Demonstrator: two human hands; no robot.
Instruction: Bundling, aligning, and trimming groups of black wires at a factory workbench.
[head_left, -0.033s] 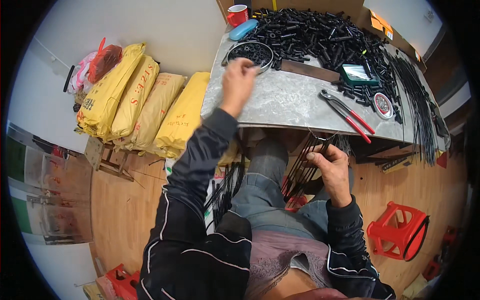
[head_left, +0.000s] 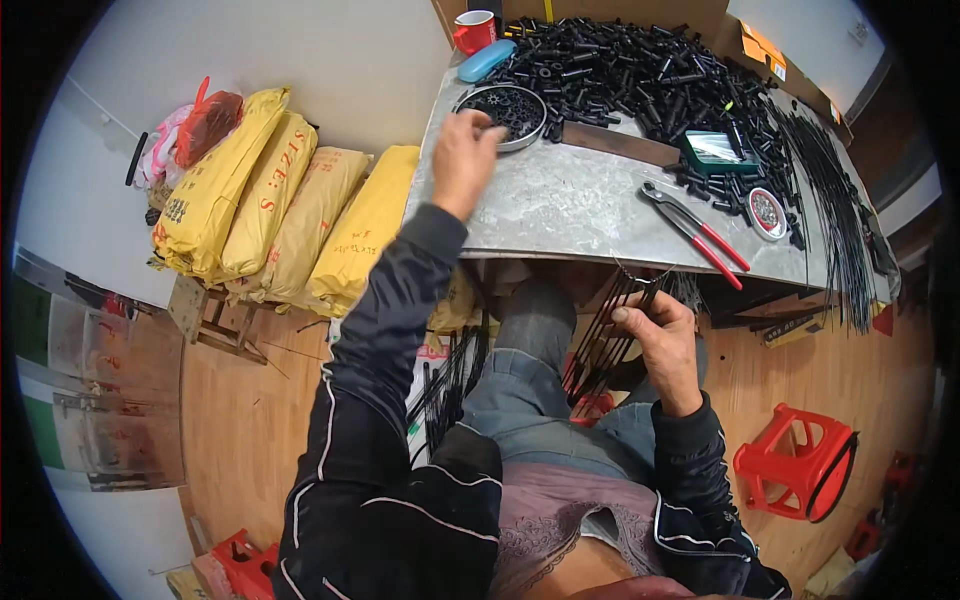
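Observation:
My left hand [head_left: 464, 160] hovers by the near left rim of a round dish [head_left: 543, 128], its fingers curled in and slightly blurred. Whatever may be between those fingertips is hidden. Small black toothed rings [head_left: 505, 105] fill the dish. Below the table's front edge, my right hand [head_left: 662, 340] grips a bundle of thin black rods [head_left: 605, 345] between thumb and fingers. The rods slant down to the left over my lap, and a thin curved strand shows at their upper end.
Black tubular parts [head_left: 620, 75] are heaped at the table's back. Red-handled pliers [head_left: 695, 235], a metal bar [head_left: 620, 143], a green box [head_left: 718, 150] and a small dish [head_left: 766, 213] lie nearer. Yellow sacks [head_left: 270, 190] stand left; a red stool [head_left: 797, 460] is at right.
My left hand has shifted a little to the left, and its fingers are less blurred. The right hand and its bundle of rods stay nearly in place.

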